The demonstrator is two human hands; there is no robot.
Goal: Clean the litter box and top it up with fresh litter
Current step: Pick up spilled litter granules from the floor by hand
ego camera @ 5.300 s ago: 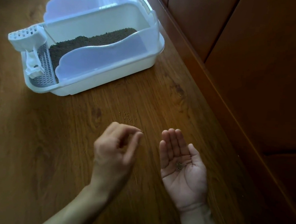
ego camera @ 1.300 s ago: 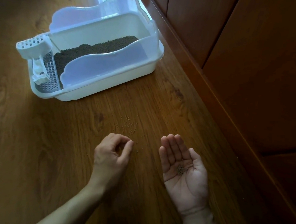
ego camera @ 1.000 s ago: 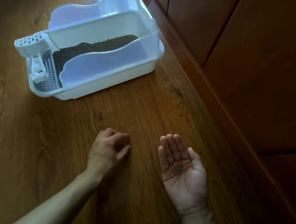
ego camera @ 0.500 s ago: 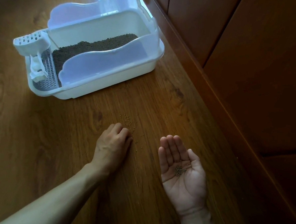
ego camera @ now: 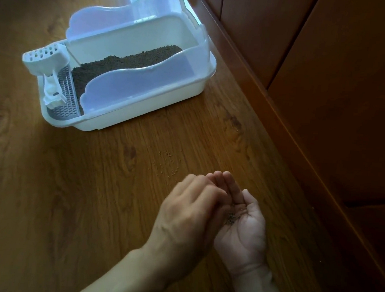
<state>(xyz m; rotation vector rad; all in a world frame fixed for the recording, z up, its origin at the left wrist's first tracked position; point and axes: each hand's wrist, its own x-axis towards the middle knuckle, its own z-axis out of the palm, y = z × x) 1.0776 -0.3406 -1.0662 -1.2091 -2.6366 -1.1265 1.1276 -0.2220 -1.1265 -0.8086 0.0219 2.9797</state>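
Hands: left (ego camera: 189,215) pinched over cupped right (ego camera: 244,228), dropping grains (ego camera: 231,216) | Step: gathering spilled litter (ego camera: 169,164) off floor (ego camera: 71,195) | Next: pinch remaining grains, tip into box (ego camera: 144,111)

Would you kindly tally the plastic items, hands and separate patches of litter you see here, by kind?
Litter box: 1
Scoop: 1
Hands, left hand and right hand: 2
Litter patches, in the box, spilled on the floor, in the right palm: 3
Total: 7
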